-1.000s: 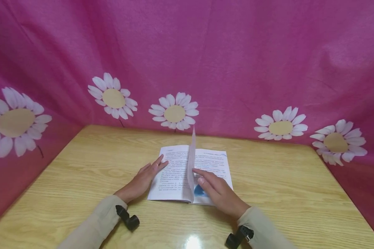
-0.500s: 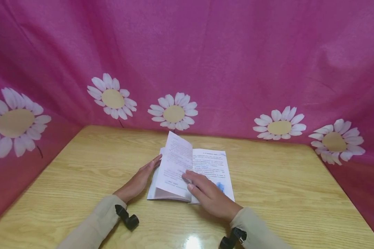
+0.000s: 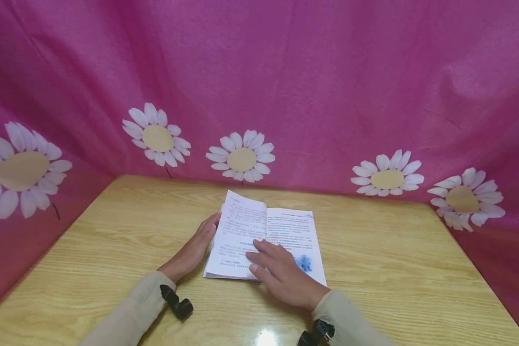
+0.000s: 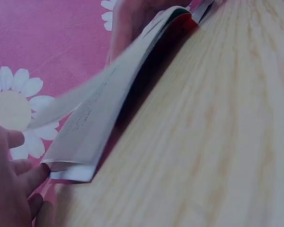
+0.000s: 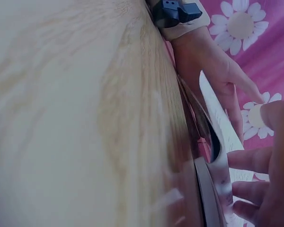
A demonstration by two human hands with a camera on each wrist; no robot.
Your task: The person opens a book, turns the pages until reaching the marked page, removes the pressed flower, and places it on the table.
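Observation:
An open book (image 3: 290, 230) with printed pages lies on the wooden table, and a blue picture shows on its right page. My left hand (image 3: 194, 250) is at the book's left edge, with its fingertips partly hidden behind the raised page. In the left wrist view, fingers (image 4: 33, 178) of that hand touch the page edges. Across the lower middle of the book, my right hand (image 3: 285, 276) rests its extended fingers on the left-hand page (image 3: 238, 235) near the fold. This page lifts a little from those beneath it, as the right wrist view also shows.
The wooden table (image 3: 393, 278) spreads around the book on all sides. Behind it hangs a pink cloth (image 3: 311, 96) with large white daisies. A black wrist camera (image 3: 177, 302) is strapped over the left sleeve, another (image 3: 315, 334) over the right.
A page that stood upright at the fold has swung over to the left and now lies nearly flat. My right hand has moved left with it; my left hand has barely shifted.

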